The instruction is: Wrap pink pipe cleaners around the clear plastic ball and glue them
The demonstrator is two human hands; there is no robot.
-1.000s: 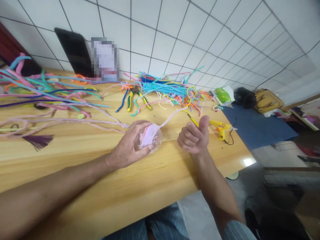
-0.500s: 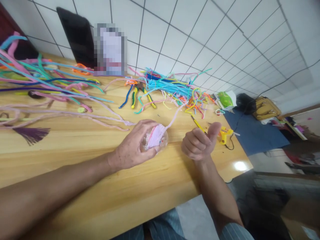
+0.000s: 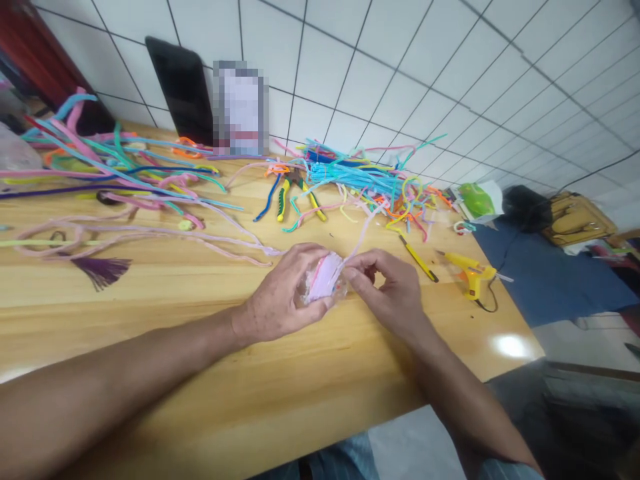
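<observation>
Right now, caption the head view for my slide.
Left hand holds a pink-wrapped clear ball; right hand pinches its pipe cleaner strand over a wooden table.

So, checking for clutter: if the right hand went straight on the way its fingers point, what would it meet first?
The right hand would meet the pink-wrapped ball, which its fingertips seem to touch; the left hand holds it.
</observation>
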